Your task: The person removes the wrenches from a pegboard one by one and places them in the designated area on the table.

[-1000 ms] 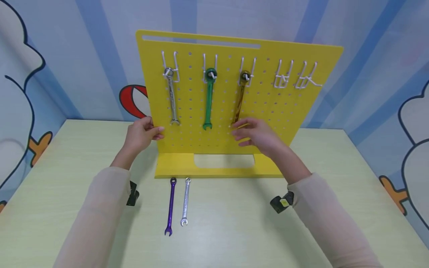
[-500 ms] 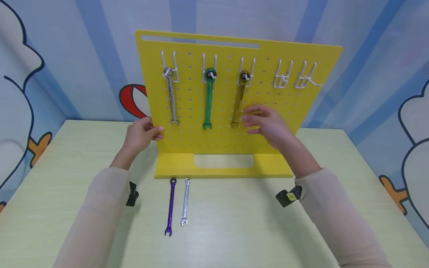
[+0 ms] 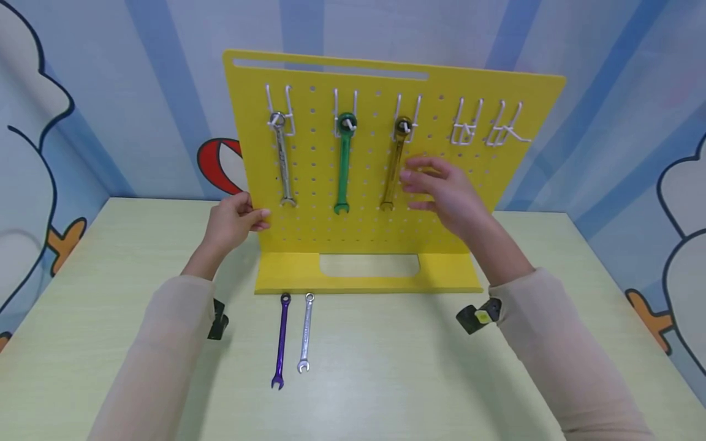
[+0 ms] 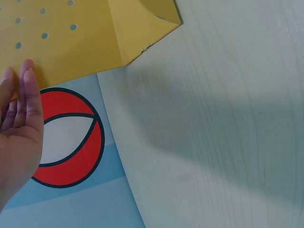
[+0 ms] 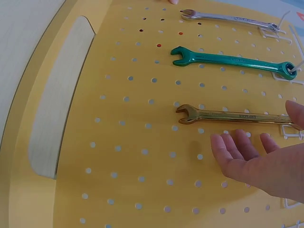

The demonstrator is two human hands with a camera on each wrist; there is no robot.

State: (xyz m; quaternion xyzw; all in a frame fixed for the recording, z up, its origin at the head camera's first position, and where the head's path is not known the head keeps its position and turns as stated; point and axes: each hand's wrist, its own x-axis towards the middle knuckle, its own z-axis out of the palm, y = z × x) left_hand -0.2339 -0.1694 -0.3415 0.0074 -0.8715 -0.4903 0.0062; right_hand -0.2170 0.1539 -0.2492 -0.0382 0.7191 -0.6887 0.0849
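Observation:
At the left edge of a yellow pegboard (image 3: pixel 430 184), my left hand (image 3: pixel 231 223) holds the board between thumb and fingers. My right hand (image 3: pixel 447 193) is just right of a gold combination wrench (image 3: pixel 393 171), its fingers loosely bent and holding nothing. In the right wrist view the fingertips lie just beside the shank of that gold wrench (image 5: pixel 237 116). The wrench hangs by its ring end on a white hook, open end down. To its left hang a green wrench (image 3: pixel 344 165) and a silver wrench (image 3: pixel 284 162), each on its own hook.
On the table (image 3: pixel 386 367), in front of the board's base (image 3: pixel 364 284), lie a purple wrench (image 3: pixel 280 343) and a smaller silver wrench (image 3: pixel 306 334). Two bare white hooks (image 3: pixel 466 128) are at the board's upper right. A patterned blue wall stands behind.
My right hand has moved up and right from the gold wrench's lower end, uncovering it. The left hand has stayed at the board's edge.

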